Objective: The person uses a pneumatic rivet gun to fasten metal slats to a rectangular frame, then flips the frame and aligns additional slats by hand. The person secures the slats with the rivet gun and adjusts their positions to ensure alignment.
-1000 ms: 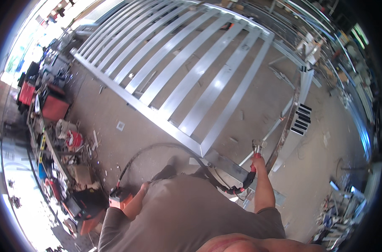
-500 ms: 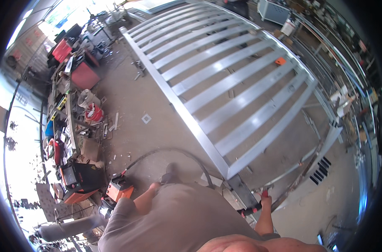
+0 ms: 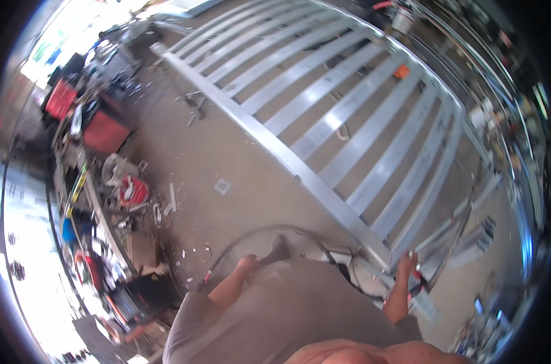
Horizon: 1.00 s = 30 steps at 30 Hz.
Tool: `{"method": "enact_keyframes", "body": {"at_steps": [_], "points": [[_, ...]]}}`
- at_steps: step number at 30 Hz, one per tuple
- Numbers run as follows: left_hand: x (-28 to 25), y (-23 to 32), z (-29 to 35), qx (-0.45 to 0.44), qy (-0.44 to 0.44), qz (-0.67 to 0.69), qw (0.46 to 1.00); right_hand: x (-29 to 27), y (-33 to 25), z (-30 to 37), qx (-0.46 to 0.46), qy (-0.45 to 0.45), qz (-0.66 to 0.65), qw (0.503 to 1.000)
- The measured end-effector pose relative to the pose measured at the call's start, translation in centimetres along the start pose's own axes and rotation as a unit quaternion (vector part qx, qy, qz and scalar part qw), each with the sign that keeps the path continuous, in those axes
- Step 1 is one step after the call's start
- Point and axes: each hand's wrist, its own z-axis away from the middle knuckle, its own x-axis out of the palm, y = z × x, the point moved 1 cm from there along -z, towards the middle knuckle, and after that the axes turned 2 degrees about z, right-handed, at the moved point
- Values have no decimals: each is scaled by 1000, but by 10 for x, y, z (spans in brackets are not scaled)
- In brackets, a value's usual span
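A large silvery metal frame with several parallel slats (image 3: 333,130) spreads out in front of me, its near corner (image 3: 387,259) close to my right side. My right hand (image 3: 407,264) is beside that corner, fingers apparently apart and nothing visible in them; whether it touches the frame is blurred. Just past its wrist is a small red part (image 3: 417,280) of something I cannot make out. My left hand (image 3: 246,264) hangs in front of my body over the floor, near a dark cable (image 3: 233,244) that curves round. Its fingers are too smeared to read.
On the left stands a cluttered bench (image 3: 100,212) with a red bucket (image 3: 133,190) and a red cabinet (image 3: 106,128) by it. An orange object (image 3: 401,71) is at the frame's far side. Long metal stock (image 3: 469,67) lines the right. Scraps lie on the floor.
The view has swung, so the frame's near corner sits farther right. My right hand, earlier at a red-ended item below the corner, is now up beside the corner. The left hand has moved slightly outward.
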Motion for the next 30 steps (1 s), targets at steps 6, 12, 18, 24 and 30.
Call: {"method": "enact_keyframes", "body": {"at_steps": [6,12,18,24,30], "points": [[-61,-34,-9,26,19,98,995,103,-235,85,-101,-96,-44,989],[-79,-69,-21,186,116,-65,973,169,-400,157,-96,-225,-166,955],[-162,-69,-33,-5,53,171,984,261,-528,189,26,-344,-327,879],[-303,-58,-77,102,149,181,967,360,-633,187,161,-325,-331,871],[-500,53,-118,51,193,171,965,403,-679,175,234,-386,-324,832]]}}
